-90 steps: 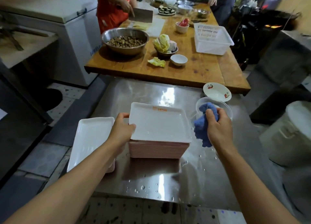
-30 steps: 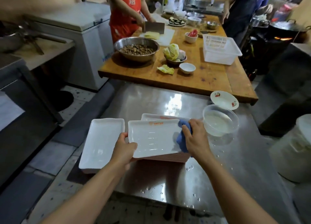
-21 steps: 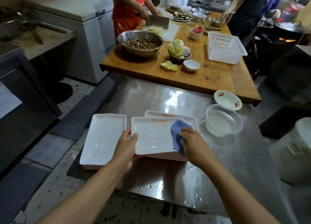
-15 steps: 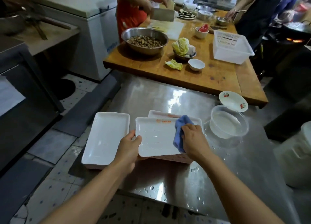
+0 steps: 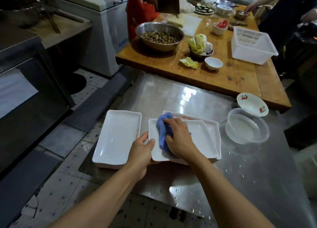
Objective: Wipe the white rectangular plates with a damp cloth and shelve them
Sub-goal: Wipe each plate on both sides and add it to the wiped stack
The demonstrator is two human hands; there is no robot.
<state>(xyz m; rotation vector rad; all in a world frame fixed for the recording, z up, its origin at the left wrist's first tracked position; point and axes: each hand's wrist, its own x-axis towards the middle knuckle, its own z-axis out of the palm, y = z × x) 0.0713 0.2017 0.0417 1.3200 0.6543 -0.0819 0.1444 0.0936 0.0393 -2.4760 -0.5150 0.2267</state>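
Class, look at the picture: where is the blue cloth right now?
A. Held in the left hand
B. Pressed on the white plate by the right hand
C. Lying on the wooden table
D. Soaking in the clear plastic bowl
B: the right hand presses the blue cloth onto the white plate, while the left hand grips the plate's edge.

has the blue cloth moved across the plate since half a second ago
Yes. The blue cloth under the right hand has slid from the held plate's right side, nearer the clear water bowl, to its left end, close to the left hand.

Dim, wide-angle-warped view; glare on the wet steel table, blurred edges.
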